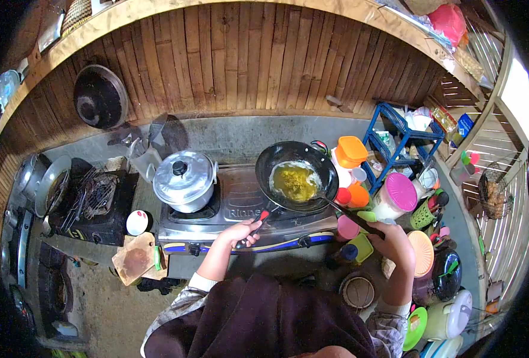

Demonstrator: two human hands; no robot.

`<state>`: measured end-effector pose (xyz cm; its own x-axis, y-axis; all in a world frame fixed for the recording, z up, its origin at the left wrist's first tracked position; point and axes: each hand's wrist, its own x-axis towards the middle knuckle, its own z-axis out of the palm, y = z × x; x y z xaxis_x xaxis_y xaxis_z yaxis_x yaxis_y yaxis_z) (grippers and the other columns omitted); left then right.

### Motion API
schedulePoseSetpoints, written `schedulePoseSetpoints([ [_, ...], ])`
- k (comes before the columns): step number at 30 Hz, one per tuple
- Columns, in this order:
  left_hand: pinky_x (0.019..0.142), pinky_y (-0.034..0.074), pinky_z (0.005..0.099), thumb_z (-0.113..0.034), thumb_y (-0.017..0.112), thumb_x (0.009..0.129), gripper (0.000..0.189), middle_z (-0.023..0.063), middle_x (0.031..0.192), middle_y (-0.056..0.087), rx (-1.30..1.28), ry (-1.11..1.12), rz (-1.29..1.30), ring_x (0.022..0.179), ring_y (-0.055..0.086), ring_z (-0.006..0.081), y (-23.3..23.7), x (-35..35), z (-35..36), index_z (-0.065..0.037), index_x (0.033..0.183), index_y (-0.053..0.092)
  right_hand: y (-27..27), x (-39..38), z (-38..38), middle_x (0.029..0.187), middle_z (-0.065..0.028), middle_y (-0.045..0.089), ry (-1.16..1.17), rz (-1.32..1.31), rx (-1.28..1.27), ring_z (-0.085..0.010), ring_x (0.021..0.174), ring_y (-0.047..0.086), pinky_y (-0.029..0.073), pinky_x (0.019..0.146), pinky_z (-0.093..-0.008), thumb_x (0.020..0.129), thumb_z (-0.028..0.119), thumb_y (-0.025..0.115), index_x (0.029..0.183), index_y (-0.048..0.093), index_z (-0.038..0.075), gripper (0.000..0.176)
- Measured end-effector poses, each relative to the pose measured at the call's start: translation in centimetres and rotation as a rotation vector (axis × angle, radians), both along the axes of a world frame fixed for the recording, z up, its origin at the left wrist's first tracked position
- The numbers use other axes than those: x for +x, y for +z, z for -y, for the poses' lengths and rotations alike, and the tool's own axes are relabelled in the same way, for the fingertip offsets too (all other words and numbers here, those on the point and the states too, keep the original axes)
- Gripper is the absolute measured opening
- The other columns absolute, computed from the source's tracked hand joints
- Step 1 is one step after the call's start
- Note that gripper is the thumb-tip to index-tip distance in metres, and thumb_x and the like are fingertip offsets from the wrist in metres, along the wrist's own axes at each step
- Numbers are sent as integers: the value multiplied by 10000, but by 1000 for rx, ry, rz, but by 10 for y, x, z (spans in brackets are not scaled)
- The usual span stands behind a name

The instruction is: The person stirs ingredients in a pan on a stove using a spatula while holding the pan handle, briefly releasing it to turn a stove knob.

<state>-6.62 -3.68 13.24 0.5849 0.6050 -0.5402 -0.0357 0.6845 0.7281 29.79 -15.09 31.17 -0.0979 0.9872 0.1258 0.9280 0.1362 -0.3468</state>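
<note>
Wok (271, 162), 1 of it, black, sits on the rt burner of a 2-burner gas stove (240, 206), just ahead of both hands. Inside: 1 patch of yellow food (294, 182) w/ a pale edge, approx centre of the pan. L hand (242, 231) is closed round the wok's handle (264, 216), which has a red section, at the stove's front edge. R hand (393, 241) is closed round the end of 1 dark spatula (354, 216); its shaft runs up and left from that hand to the wok's near rim, and the tip touches the pan's edge.

Ahead of the L hand, on the other burner: 1 aluminium pot (185, 179) w/ lid on, black knob. Further left of that hand, on the counter: 1 white cup (138, 222) and 1 wooden cutting board (134, 258), board nearer the person. Around the R hand: a crowd of plastic tubs and jars, incl. 1 orange-lidded tub (351, 152) and 1 pink-lidded jar (399, 194); beyond them 1 blue rack (399, 122). A 2nd dark wok (100, 95) hangs on the wood wall, far left.
</note>
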Motion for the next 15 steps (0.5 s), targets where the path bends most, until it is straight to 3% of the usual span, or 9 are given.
schedulePoseSetpoints([
  [3,371,255,157,-275,420,929,155,9,679,435,3,0,-4,459,324,25,1,0,0,-150,988,349,-14,8,-2,896,-186,613,89,-44,81,-361,832,585,463,729,-421,752,137,606,1030,602,86,283],
  [7,372,260,159,-273,415,930,171,11,684,437,26,-22,-29,457,323,25,1,-1,-1,-137,1009,348,-18,-3,-11,922,-187,615,12,17,-51,-355,860,584,465,737,-376,700,112,659,997,615,33,310],
  [9,372,262,161,-272,415,930,175,11,682,438,27,-21,-27,457,324,26,0,-1,-1,-133,1012,348,-34,-3,-21,930,-194,611,90,-133,-49,-361,864,580,462,739,-378,712,115,650,1028,600,35,330],
  [15,374,267,166,-270,418,930,191,5,674,438,17,-12,-28,456,327,26,-3,-1,-1,-131,1038,345,-44,-23,-41,952,-187,614,17,-171,-92,-345,881,591,459,789,-384,780,145,585,1054,584,46,291],
])
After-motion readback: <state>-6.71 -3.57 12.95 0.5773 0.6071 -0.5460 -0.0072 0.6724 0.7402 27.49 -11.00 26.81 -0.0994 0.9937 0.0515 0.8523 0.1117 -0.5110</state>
